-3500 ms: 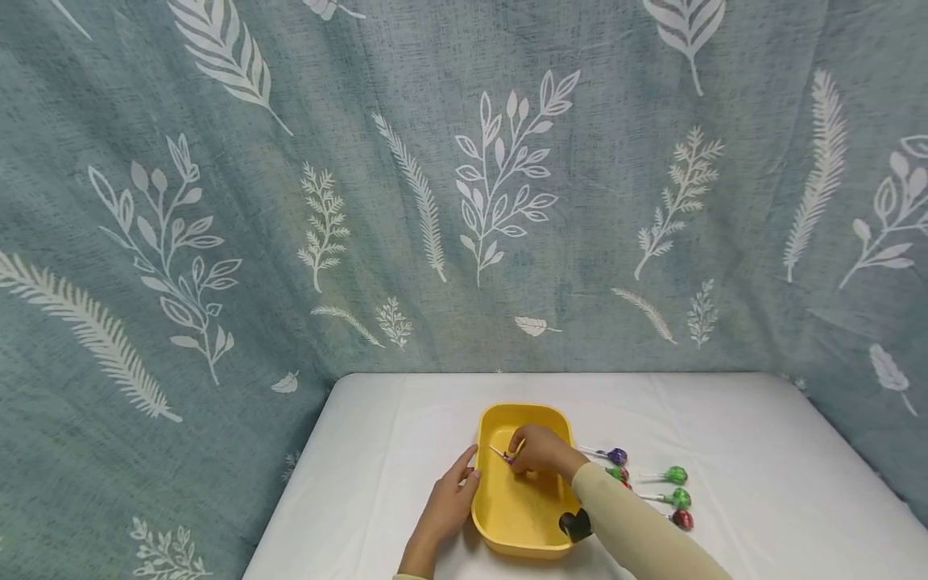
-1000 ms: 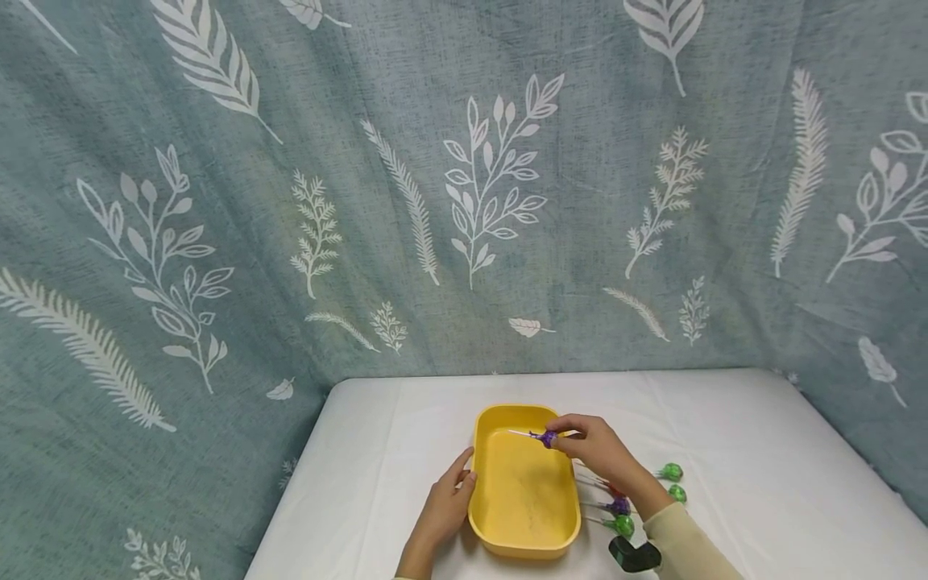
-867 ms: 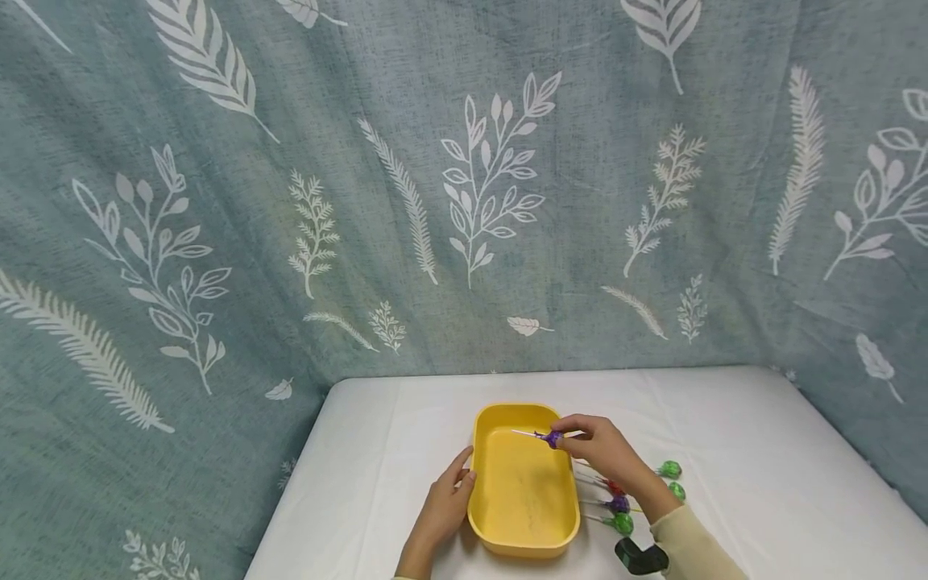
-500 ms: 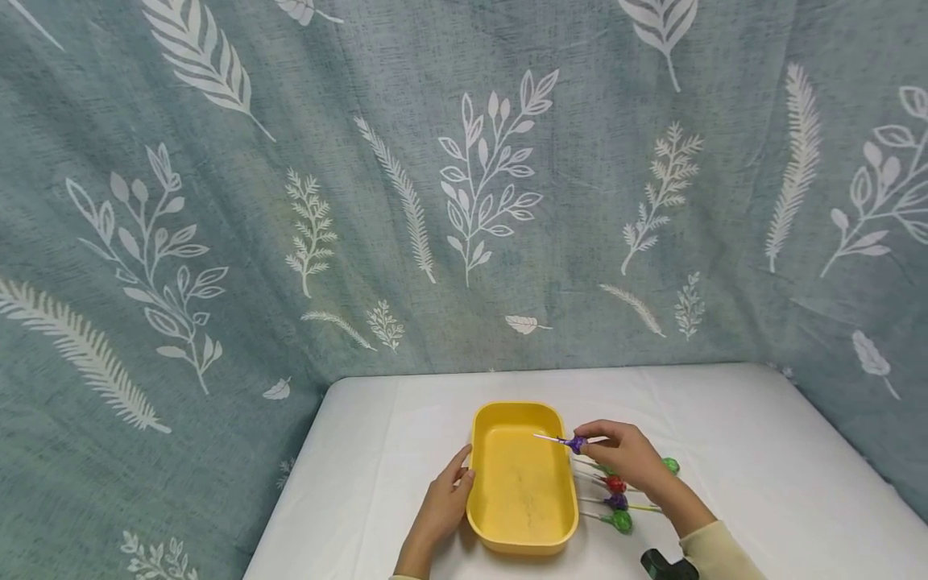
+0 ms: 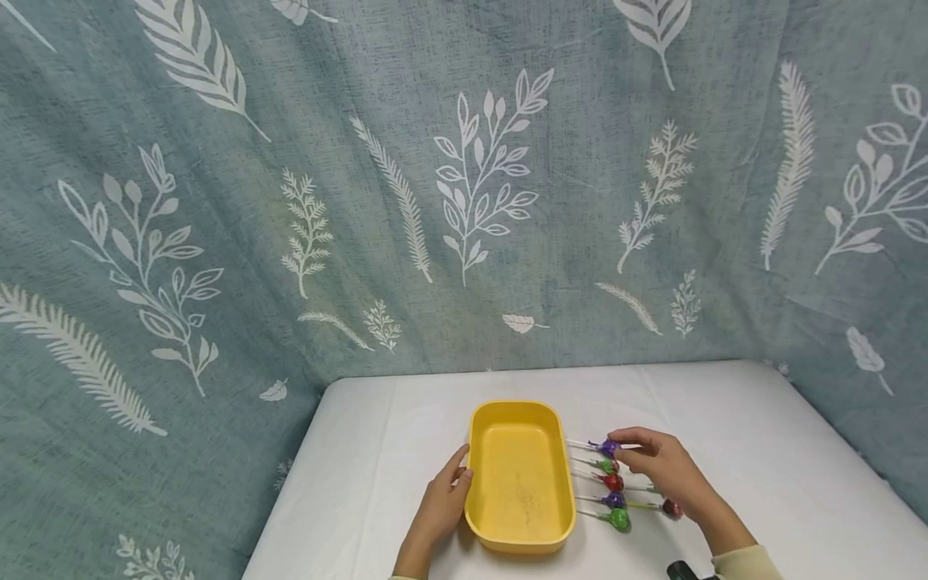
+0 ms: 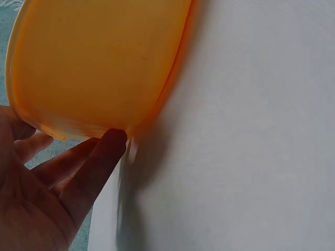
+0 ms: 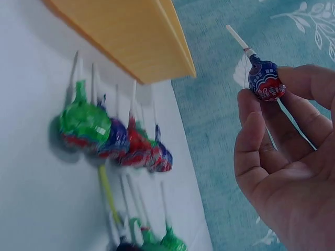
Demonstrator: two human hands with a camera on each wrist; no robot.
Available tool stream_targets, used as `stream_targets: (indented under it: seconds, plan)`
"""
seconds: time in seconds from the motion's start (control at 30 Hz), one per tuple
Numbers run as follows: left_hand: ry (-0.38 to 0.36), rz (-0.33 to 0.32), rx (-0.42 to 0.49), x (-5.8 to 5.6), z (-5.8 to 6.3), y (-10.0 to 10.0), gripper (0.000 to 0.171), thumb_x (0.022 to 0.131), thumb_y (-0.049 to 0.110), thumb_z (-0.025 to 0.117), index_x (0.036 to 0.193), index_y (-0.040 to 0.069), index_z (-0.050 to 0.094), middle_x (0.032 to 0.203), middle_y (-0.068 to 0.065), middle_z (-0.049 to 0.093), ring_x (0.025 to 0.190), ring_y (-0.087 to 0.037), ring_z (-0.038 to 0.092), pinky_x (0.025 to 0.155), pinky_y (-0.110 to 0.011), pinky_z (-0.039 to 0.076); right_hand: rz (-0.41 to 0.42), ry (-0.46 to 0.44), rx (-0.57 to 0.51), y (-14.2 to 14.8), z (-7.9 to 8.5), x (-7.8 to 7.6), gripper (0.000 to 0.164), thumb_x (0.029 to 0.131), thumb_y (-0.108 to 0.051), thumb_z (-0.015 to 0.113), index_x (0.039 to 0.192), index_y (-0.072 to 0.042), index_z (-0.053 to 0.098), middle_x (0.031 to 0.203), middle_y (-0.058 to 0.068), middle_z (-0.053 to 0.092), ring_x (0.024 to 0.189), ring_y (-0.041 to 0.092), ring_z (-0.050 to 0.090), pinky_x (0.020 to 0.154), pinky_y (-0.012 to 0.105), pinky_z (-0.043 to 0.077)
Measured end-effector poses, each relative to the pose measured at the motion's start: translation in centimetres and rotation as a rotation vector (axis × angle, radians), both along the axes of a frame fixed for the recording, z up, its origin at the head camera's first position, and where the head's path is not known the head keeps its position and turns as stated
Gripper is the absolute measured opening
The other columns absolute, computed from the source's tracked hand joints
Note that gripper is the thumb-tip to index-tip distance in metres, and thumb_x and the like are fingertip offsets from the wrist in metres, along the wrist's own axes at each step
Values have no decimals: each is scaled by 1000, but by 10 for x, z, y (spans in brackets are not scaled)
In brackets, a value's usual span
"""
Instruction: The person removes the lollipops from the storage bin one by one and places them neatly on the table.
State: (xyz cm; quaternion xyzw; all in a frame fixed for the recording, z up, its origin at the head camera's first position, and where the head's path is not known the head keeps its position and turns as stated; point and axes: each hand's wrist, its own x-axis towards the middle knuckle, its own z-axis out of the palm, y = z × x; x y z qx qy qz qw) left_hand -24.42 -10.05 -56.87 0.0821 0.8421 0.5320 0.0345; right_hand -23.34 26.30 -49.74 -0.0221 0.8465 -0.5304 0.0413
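Note:
The right hand (image 5: 663,466) pinches a purple-wrapped lollipop (image 7: 266,81) by its candy head between thumb and fingertips, its white stick pointing away from the palm. In the head view this hand is just right of the yellow tray (image 5: 520,542), over the back end of a row of lollipops. That row holds a green lollipop (image 5: 619,519), a purple one (image 5: 615,499), a red one (image 5: 612,482) and another green one (image 5: 607,466), sticks towards the tray. My left hand (image 5: 444,501) touches the tray's left outer wall with extended fingertips (image 6: 112,138).
Right of the row lies a dark red lollipop (image 5: 672,509) with a yellow stick. More green lollipops (image 7: 172,240) lie near it, partly hidden by the right hand in the head view. A white cloth (image 5: 406,419) covers the table, and a leaf-patterned curtain (image 5: 406,121) hangs behind.
The right hand, earlier inside the tray with the purple lollipop, has carried it rightward past the right rim towards the row. The left hand stays at the tray's left side.

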Motion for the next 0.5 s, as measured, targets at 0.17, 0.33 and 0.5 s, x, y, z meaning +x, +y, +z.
stream_targets:
  seconds: [0.17,0.33,0.5]
  plan:
    - [0,-6,8,-1,-1,0,49,107,24,51,155,15,43,124,-15,66,102,-25,68,87,-48,57,-50,-43,3,15,-8,10,49,98,-32,69,135,-1,62,132,18,64,111,33,65,88,49,57]
    - [6,-19,2,-1,-3,-1,49,108,24,50,155,14,43,124,-16,66,102,-26,68,88,-48,56,-90,-83,-17,32,-14,21,53,99,-32,67,139,2,58,134,20,62,111,33,64,84,46,57]
    - [6,-21,1,-2,-3,-1,49,108,24,49,156,14,42,123,-15,66,99,-24,69,86,-45,57,-125,-118,5,42,-16,28,53,99,-33,67,138,3,59,129,17,65,101,26,65,81,44,55]
